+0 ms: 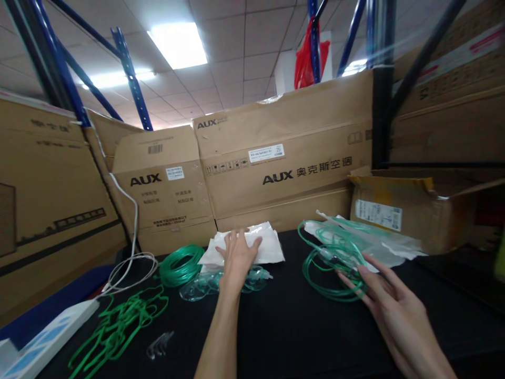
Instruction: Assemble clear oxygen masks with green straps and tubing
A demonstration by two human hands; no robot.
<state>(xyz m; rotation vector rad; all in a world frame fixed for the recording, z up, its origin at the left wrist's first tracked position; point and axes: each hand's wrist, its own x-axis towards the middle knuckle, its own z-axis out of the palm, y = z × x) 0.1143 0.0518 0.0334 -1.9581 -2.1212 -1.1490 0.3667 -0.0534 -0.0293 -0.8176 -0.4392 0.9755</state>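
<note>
My left hand (235, 255) lies with spread fingers on a small stack of white packets (272, 245). Under that wrist, several clear green-tinted plastic masks (193, 289) rest in a row on the black table (284, 331). With thumb and fingers, my right hand (390, 297) grips a looped bundle of green tubing (315, 281) with a clear plastic piece in it. Just behind this bundle is a translucent plastic bag (394, 247). Left of the masks sit a neat coil of green tubing (181, 266), tangled green elastic straps (122, 321) and small clear plastic parts (160, 345).
A white power strip (59, 334) with a white cable (136, 216) occupies the left front. Large AUX cartons (276, 173) wall off the back. An open carton (418, 210) stands at the right rear, among blue rack posts (132, 79).
</note>
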